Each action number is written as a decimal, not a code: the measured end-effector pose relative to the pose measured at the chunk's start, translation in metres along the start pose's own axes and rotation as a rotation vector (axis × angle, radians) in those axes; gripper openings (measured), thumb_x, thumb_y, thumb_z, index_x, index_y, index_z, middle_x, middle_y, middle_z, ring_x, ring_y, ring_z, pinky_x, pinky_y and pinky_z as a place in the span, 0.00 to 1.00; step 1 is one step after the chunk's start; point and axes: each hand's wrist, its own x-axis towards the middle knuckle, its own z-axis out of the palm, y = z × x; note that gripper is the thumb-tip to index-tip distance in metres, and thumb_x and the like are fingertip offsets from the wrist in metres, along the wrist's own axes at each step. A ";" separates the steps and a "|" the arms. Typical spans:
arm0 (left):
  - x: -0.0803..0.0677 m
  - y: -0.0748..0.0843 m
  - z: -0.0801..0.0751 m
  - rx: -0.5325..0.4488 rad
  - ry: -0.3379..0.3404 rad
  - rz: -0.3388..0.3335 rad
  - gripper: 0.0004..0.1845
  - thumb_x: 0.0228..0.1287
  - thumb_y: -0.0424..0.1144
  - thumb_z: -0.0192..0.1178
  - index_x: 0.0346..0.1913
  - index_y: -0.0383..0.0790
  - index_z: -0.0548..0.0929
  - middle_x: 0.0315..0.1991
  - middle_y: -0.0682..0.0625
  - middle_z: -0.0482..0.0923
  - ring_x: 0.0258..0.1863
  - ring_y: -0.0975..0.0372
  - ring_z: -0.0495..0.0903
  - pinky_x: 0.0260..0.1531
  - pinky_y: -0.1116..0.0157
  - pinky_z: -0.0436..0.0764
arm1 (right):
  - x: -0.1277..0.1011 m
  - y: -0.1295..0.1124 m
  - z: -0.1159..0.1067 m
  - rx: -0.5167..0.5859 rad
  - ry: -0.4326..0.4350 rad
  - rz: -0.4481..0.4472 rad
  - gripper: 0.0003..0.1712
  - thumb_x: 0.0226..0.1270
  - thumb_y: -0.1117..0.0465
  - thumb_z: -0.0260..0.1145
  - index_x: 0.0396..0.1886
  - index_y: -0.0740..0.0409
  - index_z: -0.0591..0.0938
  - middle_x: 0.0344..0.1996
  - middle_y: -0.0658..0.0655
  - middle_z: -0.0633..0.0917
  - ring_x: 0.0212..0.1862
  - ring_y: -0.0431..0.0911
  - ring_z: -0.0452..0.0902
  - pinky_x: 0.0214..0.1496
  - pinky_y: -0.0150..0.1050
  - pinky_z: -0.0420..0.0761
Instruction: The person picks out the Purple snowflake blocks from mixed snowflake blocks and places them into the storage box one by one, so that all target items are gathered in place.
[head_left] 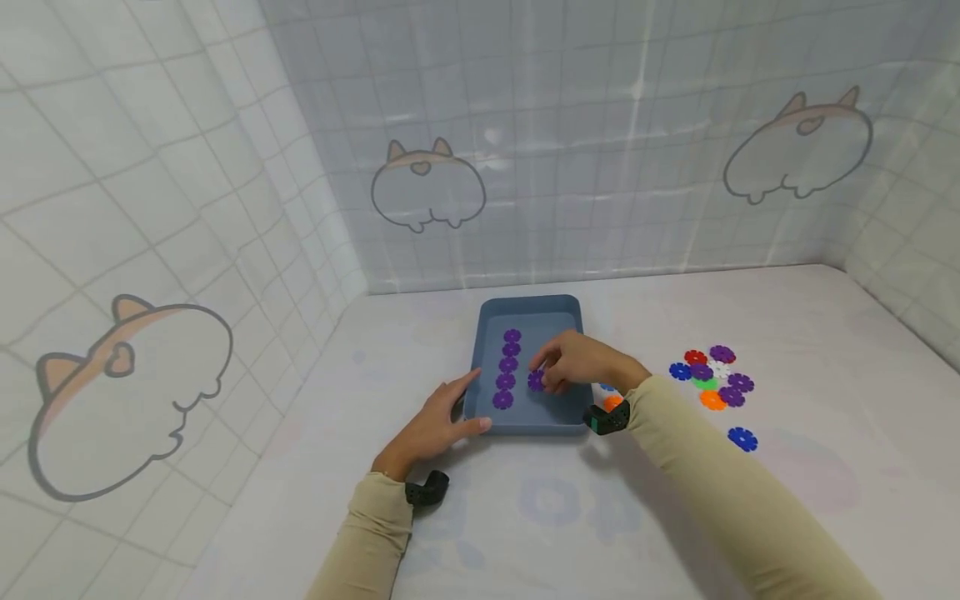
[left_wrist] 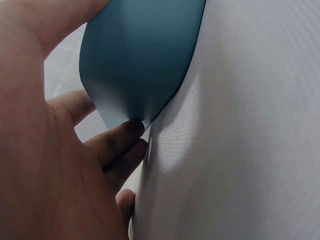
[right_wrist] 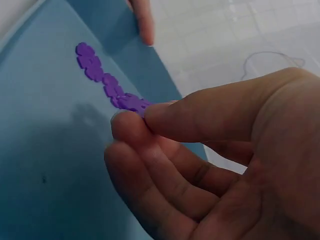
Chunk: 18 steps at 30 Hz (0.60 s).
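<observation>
A blue-grey tray point(head_left: 551, 421) lies on the table. My left hand point(head_left: 435, 425) holds its near left corner, thumb at the front rim and fingers along the left side; in the left wrist view, fingertips touch the outside of the tray point(left_wrist: 140, 55). Along the tray's left part runs a row of purple snowflake discs point(head_left: 507, 365), also seen in the right wrist view as a purple row point(right_wrist: 90, 62). Over the tray, right of that row, my right hand point(head_left: 577, 362) pinches a purple snowflake disc point(head_left: 536, 381) between thumb and fingertips. The fingers partly hide this disc.
Loose snowflake discs point(head_left: 705, 372) in red, blue, white, green, orange and purple lie right of the tray. A single blue disc point(head_left: 742, 439) lies nearer. An orange disc point(head_left: 612, 402) is partly hidden by the right wrist. White tiled-pattern walls point(head_left: 525, 208) enclose the table.
</observation>
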 end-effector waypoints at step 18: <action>0.000 0.000 0.002 -0.011 0.011 0.009 0.46 0.65 0.63 0.62 0.81 0.58 0.53 0.78 0.47 0.53 0.78 0.46 0.45 0.73 0.41 0.44 | 0.022 -0.002 0.012 -0.307 -0.092 -0.062 0.13 0.58 0.70 0.71 0.44 0.61 0.87 0.27 0.51 0.86 0.28 0.42 0.79 0.33 0.36 0.79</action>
